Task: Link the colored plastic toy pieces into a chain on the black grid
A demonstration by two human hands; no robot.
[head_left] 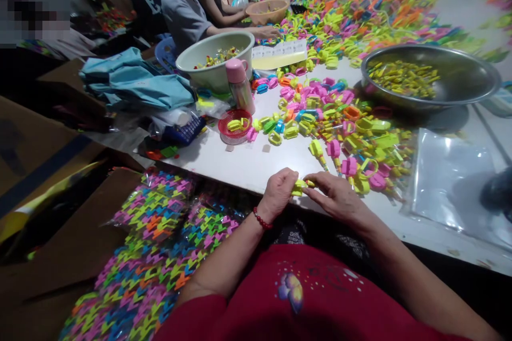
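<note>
Yellow-green clip (299,186), pinched between left hand (280,192) and right hand (340,198) at table's (248,162) near edge; a slip could drop it off.

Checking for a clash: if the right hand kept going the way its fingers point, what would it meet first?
The right hand points leftward, so it would meet the left hand first; both already pinch one yellow-green piece.
</note>
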